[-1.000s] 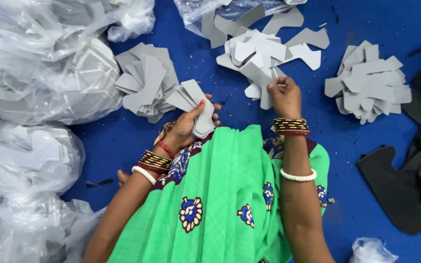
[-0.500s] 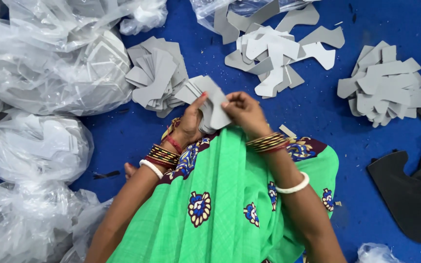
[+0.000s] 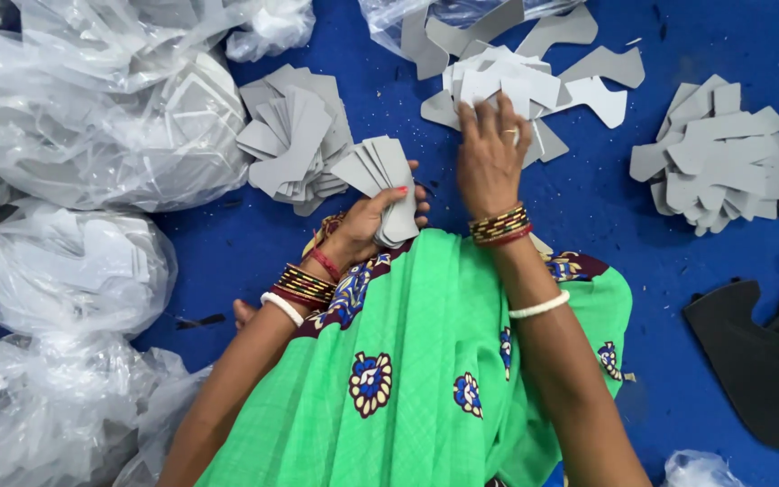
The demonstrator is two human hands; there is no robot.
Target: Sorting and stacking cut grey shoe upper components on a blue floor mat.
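Note:
My left hand (image 3: pixel 367 225) grips a fanned stack of grey cut pieces (image 3: pixel 382 176) above my green-clad lap (image 3: pixel 407 361). My right hand (image 3: pixel 490 153) reaches forward, palm down, fingers spread on a loose pile of pale grey and white cut pieces (image 3: pixel 520 86) on the blue floor (image 3: pixel 588 207); whether it grips a piece I cannot tell. Both wrists wear bangles.
A second grey pile (image 3: pixel 295 135) lies left of the held stack, a third (image 3: pixel 719 162) at the right. Clear plastic bags (image 3: pixel 74 126) full of cut pieces crowd the left side. Black pieces (image 3: pixel 759 361) lie at the right edge.
My right hand went from the far pile to the stack in my left hand, then reached out to the far pile again. The left hand kept its stack.

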